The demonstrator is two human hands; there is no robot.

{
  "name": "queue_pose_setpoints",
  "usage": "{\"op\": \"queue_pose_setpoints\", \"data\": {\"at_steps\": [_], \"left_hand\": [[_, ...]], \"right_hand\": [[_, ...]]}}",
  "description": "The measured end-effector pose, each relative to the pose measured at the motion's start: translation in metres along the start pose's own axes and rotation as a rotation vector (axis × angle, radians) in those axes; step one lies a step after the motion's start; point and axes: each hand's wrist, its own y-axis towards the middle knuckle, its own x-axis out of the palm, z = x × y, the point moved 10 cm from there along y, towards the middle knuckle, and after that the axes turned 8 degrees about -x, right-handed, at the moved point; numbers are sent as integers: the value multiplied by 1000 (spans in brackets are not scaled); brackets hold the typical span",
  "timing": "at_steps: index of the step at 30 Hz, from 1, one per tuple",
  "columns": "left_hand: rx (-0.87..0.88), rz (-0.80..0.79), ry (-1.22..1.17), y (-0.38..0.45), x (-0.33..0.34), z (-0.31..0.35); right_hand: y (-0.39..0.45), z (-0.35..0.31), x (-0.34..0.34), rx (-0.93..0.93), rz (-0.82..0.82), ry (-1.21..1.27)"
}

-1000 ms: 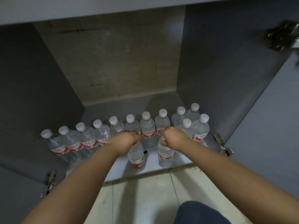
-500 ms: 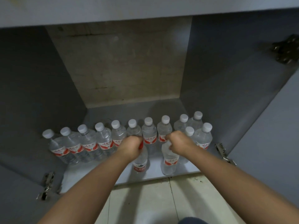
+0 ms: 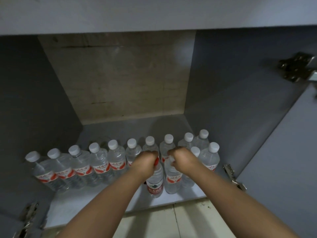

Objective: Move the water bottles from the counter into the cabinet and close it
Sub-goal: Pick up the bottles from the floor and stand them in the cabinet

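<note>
An open grey cabinet (image 3: pixel 223 86) holds a row of several clear water bottles (image 3: pixel 99 162) with white caps and red-white labels, standing on its floor. Two more bottles stand in front of the row. My left hand (image 3: pixel 145 163) is closed around the top of the red-capped bottle (image 3: pixel 155 183) with a darker red label. My right hand (image 3: pixel 181 158) grips the neck of the bottle (image 3: pixel 172 180) beside it. Both bottles stand upright on the cabinet floor, and the hands hide their caps.
The right cabinet door (image 3: pixel 283 160) stands open with metal hinges (image 3: pixel 296 69) on it. Left-door hinges (image 3: pixel 28 212) show at the lower left. The pale tiled floor (image 3: pixel 163 224) lies below the cabinet's front edge. Bare shelf space remains behind the row.
The view has tilted slightly up and closer. Both hands stay on the two front bottles, which have shifted a little deeper toward the row.
</note>
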Motion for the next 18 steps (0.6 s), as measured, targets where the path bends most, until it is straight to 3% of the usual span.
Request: {"op": "queue_pose_setpoints", "data": {"at_steps": [18], "left_hand": [[46,63,-79,-6,4,-4]], "right_hand": [[-5,2,0,41,66,33]]}}
